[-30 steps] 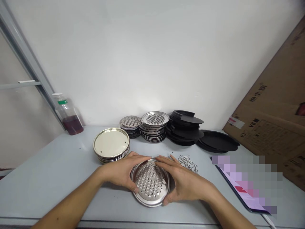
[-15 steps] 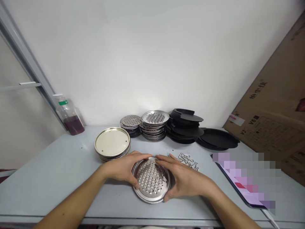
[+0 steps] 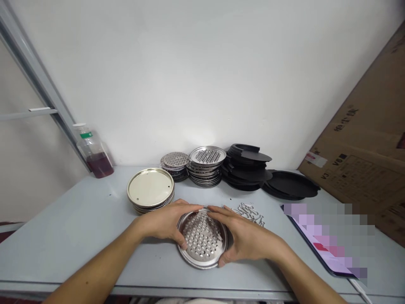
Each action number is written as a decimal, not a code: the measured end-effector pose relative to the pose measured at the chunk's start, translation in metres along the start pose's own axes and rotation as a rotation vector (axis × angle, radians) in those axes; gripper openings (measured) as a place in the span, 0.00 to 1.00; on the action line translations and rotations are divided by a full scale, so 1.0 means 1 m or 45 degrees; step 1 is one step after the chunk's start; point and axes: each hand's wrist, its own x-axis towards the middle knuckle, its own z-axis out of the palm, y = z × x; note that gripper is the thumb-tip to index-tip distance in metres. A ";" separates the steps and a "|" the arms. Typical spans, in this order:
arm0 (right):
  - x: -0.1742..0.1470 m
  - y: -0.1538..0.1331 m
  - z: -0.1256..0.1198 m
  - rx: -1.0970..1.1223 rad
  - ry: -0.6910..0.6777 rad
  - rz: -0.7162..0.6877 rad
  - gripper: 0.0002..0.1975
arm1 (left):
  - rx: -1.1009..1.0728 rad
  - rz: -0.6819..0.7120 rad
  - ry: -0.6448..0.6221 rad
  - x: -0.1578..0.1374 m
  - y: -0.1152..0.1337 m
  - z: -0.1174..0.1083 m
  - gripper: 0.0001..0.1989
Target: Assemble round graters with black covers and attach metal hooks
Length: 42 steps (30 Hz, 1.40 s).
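Both half-curled hands clasp a perforated metal disc, partly hiding its rim.

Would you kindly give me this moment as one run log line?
left hand: holds grater, left side | right hand: holds grater, right side | beyond left hand: cream discs, stacked | beyond right hand: metal pieces, loose

cardboard box | "v3", "v6" | large chinese characters, unclear | fine print too small to read
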 end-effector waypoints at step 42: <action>-0.002 0.002 0.002 -0.063 0.002 0.038 0.49 | 0.140 -0.102 -0.092 0.004 0.019 -0.004 0.59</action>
